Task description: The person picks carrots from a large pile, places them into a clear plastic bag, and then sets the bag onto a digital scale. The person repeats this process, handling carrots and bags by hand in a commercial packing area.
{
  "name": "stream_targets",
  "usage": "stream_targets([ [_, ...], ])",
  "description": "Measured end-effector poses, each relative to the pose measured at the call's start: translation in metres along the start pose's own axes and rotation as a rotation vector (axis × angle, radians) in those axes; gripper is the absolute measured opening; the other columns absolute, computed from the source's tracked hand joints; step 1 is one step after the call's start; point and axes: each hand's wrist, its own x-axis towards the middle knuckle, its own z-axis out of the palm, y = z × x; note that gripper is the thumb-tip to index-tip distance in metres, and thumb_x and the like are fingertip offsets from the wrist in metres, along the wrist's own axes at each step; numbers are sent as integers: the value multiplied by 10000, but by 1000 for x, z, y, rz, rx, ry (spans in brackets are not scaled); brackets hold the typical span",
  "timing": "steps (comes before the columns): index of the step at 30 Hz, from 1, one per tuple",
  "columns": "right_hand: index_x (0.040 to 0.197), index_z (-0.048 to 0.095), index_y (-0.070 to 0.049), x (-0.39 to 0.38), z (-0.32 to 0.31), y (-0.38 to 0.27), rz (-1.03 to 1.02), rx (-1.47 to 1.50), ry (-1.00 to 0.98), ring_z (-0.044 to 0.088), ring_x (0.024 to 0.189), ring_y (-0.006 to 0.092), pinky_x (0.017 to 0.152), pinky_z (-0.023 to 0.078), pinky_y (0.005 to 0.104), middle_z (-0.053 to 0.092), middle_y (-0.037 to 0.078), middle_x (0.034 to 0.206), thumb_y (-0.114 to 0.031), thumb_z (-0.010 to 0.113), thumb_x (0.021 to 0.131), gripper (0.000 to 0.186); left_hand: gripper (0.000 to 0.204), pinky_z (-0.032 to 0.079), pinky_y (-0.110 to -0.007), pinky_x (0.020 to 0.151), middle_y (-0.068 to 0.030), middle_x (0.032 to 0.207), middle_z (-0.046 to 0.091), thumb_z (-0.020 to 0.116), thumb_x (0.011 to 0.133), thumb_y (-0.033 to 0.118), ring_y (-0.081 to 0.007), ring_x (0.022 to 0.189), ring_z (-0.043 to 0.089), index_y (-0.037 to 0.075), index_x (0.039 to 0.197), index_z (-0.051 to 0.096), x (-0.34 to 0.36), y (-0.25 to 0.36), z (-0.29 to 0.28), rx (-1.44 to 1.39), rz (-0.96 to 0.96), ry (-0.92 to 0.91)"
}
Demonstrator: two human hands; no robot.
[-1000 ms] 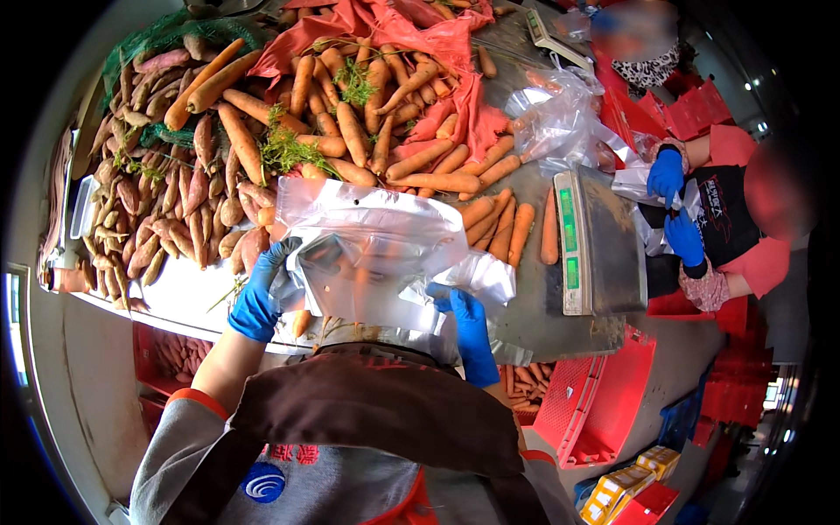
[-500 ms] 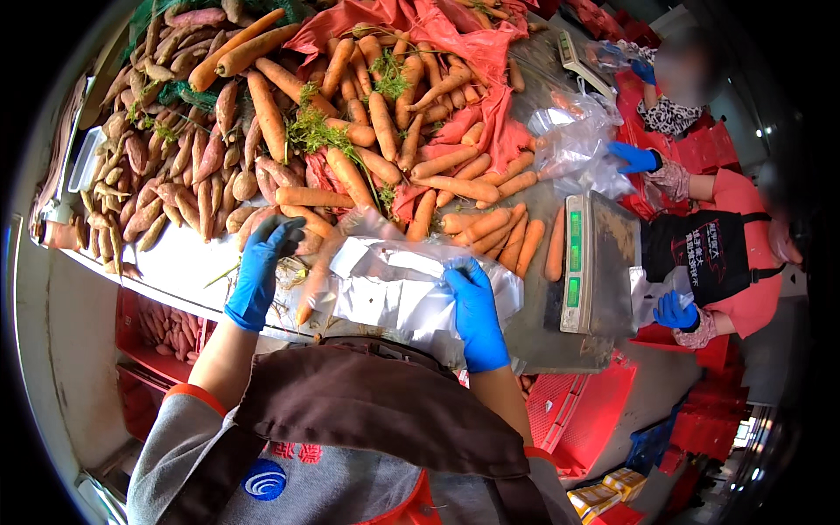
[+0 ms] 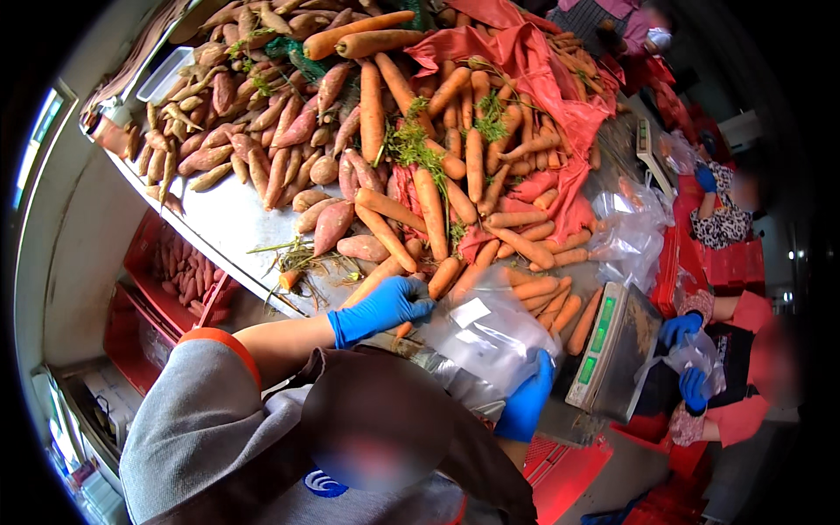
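"Blue-gloved left hand (image 3: 385, 311): what did it hold?"

"I couldn't tell; its fingers curled inward beside one thin, clear plastic bag (image 3: 490, 341)."

"And the blue-gloved right hand (image 3: 528, 398)?"

"Half closed, gripping that bag's right side at the near edge of the pale, smooth counter (image 3: 232, 219)."

"Counts nearby?"

"One flat metal scale (image 3: 628, 359) with two green displays (image 3: 602, 325) stood right of the bag. Two long orange carrots (image 3: 381, 43) lay by the heaped pinkish-brown sweet potatoes (image 3: 280, 131)."
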Motion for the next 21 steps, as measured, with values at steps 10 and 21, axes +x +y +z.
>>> stream_targets([
  [10,967,576,-2,-29,68,-5,-231,-675,-356,511,745,101,697,422,250,581,48,842,-93,540,885,127,153,413,-317,558,-100,599,465,613,766,108,-194,540,421,26,696,505,7,24,34,71,376,-38],
  [21,833,611,-60,4,-6,-30,-222,-60,214,568,697,148,611,479,292,584,27,762,-158,596,810,102,244,465,-360,740,-152,837,604,690,766,197,-271,798,592,15,899,598,-26,-9,-35,271,-41,7],
])
